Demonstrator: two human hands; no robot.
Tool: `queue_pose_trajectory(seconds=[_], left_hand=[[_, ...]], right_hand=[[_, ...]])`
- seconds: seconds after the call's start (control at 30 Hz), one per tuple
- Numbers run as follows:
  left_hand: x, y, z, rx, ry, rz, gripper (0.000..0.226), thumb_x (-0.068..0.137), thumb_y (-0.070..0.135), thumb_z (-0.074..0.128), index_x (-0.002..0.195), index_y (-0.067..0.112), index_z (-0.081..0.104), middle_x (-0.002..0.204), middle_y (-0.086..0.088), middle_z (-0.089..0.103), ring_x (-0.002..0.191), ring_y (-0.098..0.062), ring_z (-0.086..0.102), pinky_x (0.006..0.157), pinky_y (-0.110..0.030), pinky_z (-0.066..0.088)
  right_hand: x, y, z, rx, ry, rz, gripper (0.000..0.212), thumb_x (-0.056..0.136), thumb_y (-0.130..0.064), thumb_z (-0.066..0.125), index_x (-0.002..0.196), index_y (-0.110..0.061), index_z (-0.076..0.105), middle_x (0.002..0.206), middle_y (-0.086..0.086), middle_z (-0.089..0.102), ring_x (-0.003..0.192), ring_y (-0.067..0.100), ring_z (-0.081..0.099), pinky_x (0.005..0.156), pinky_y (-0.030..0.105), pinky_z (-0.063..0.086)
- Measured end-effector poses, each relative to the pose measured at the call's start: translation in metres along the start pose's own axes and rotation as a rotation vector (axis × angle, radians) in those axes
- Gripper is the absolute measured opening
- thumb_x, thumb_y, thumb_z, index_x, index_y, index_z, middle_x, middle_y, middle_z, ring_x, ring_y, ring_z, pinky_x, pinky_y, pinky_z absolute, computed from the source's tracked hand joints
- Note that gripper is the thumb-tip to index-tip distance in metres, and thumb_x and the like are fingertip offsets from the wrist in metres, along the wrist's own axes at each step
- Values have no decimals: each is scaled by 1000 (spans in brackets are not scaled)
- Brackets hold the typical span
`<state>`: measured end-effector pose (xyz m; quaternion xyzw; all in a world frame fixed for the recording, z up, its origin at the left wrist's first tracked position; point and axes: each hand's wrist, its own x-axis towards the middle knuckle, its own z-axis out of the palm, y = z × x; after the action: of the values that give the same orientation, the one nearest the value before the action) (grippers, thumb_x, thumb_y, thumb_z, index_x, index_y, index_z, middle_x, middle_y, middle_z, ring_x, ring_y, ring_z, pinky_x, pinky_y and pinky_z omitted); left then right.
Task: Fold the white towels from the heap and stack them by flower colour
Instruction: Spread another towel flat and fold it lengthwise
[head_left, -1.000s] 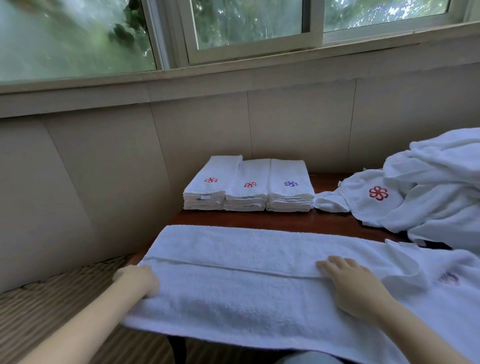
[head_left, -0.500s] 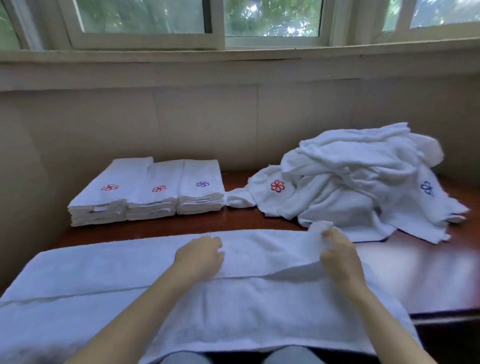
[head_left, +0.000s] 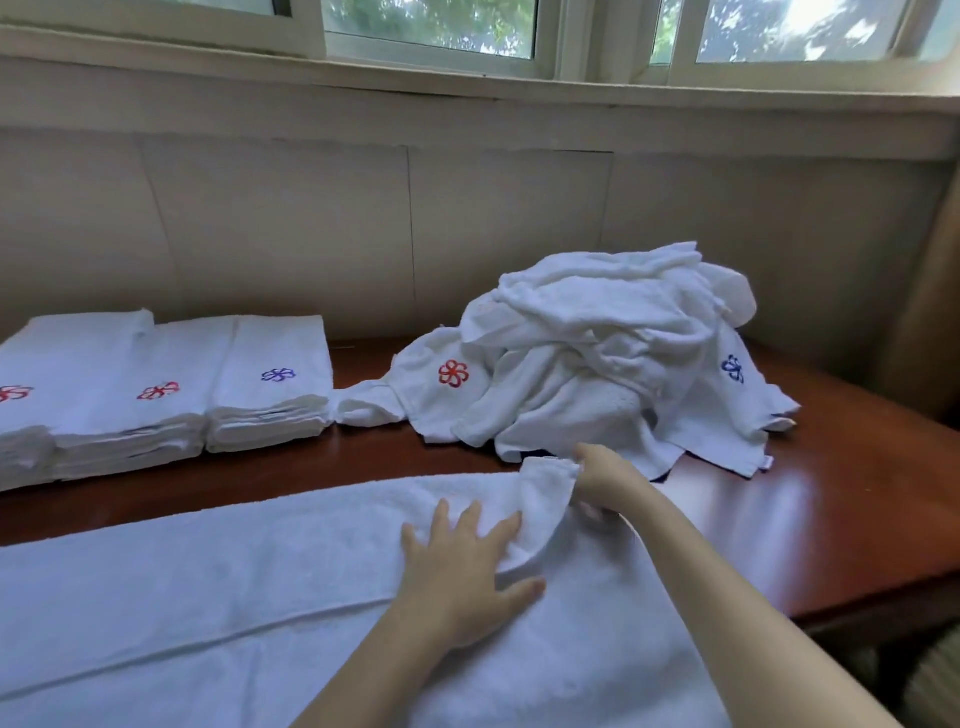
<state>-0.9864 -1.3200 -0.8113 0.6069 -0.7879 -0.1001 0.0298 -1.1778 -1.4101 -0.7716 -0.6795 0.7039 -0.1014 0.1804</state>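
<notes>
Soft terry towel (head_left: 234, 597), lengthwise fold

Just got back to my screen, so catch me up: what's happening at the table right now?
A person is folding a white towel spread along the near edge of the wooden table. The left hand presses flat on it while the right hand pinches its raised end. Three folded stacks sit at the back left, two topped with red flowers and one with purple. The unfolded heap waits at the back right.
</notes>
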Motion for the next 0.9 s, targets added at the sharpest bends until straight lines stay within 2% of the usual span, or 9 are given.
queue_pose_trajectory(seconds=[0.1, 0.17, 0.27, 0.33, 0.43, 0.53, 0.6, 0.77, 0.9], left_hand=[[7, 6, -7, 24, 128, 47, 53, 96, 36, 37, 147, 40, 20, 151, 10, 28, 146, -20, 9, 112, -58, 7], [12, 8, -11, -130, 234, 88, 43, 100, 28, 34, 141, 38, 35, 140, 10, 45, 139, -16, 28, 113, -51, 10], [18, 3, -20, -564, 358, 74, 34, 103, 31, 33, 130, 34, 52, 123, 5, 62, 119, -18, 52, 105, -38, 32], [19, 0, -26, -766, 360, 57, 32, 102, 33, 34, 124, 30, 58, 118, 8, 64, 114, -16, 55, 92, -29, 40], [16, -2, -31, -876, 320, 92, 30, 102, 35, 34, 118, 31, 59, 108, 14, 62, 109, -11, 56, 83, -24, 38], [7, -2, -33, -620, 233, 218, 26, 101, 37, 37, 110, 32, 61, 109, 8, 63, 113, -17, 56, 87, -26, 40], [-1, 1, -30, -404, 101, 358, 35, 99, 44, 38, 129, 35, 55, 134, 11, 55, 128, -8, 45, 103, -22, 32], [-18, 10, -16, -15, -111, 434, 52, 96, 53, 38, 145, 37, 31, 160, 3, 13, 146, -13, 10, 117, -40, 7], [-17, 11, -10, 13, -125, 390, 58, 98, 54, 32, 150, 37, 15, 161, 5, -5, 147, -13, -5, 118, -41, -5]], right_hand=[[12, -6, -11, 32, -96, -145, 18, 80, -11, 60, 72, -14, 44, 82, 6, 50, 79, 19, 44, 66, 29, 36], [9, -7, -17, 416, -270, -208, 21, 69, 1, 60, 77, -12, 45, 80, 7, 47, 75, 18, 44, 62, 30, 38], [5, -3, -33, 924, -509, -139, 20, 59, -2, 56, 74, -13, 50, 71, 5, 53, 61, 18, 50, 48, 24, 39], [6, 1, -40, 910, -496, -136, 14, 72, -3, 60, 71, -14, 53, 67, 3, 54, 56, 15, 50, 47, 23, 37], [15, 3, -38, 462, -170, -169, 21, 83, 1, 61, 70, -13, 54, 66, 0, 54, 62, 16, 48, 51, 21, 35], [26, 11, -31, 202, 388, -66, 13, 83, -2, 57, 76, -11, 51, 75, 2, 52, 78, 18, 47, 61, 28, 30], [25, 18, -26, 279, 500, 71, 13, 88, -7, 53, 78, -11, 45, 75, 3, 48, 76, 22, 45, 60, 30, 29], [13, 20, -12, 598, 185, 268, 37, 101, -34, 39, 79, -6, 48, 67, 12, 52, 48, 23, 52, 48, 26, 43], [11, 21, -9, 393, 16, 162, 25, 88, -23, 62, 76, -16, 41, 68, 3, 41, 54, 18, 47, 46, 23, 38]])
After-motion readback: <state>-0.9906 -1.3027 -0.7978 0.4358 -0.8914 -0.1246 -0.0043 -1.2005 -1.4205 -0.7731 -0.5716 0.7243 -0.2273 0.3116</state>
